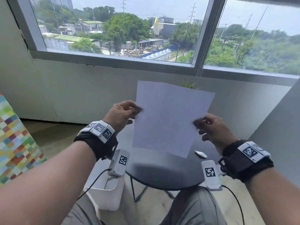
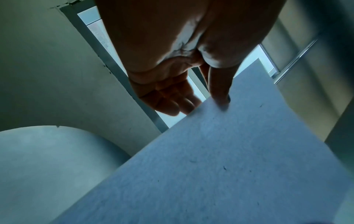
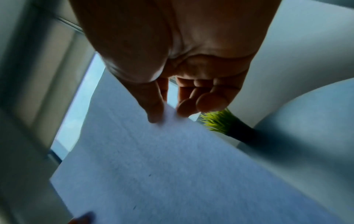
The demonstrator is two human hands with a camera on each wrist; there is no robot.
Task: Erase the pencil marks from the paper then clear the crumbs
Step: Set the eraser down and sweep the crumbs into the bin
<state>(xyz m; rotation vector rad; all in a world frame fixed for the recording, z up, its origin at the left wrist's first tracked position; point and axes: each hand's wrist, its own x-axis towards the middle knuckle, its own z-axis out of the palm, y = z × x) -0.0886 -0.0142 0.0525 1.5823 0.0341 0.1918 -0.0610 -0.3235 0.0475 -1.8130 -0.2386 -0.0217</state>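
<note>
A white sheet of paper [image 1: 170, 117] is held up in the air above the dark round table [image 1: 162, 174], tilted toward me. My left hand [image 1: 123, 114] pinches its left edge, thumb on the near face [image 2: 220, 97]. My right hand [image 1: 211, 127] pinches the right edge the same way [image 3: 155, 112]. Small dark crumbs [image 2: 224, 167] cling to the sheet's near face in the left wrist view, and a few specks [image 3: 149, 175] show in the right wrist view. A white eraser [image 1: 201, 154] lies on the table, below the right hand.
A white bin [image 1: 105, 197] stands on the floor left of the table, under my left wrist. A green potted plant [image 1: 189, 85] peeks out behind the paper [image 3: 220, 122]. Wall and window lie beyond; a colourful patterned panel [image 1: 14, 143] is at the far left.
</note>
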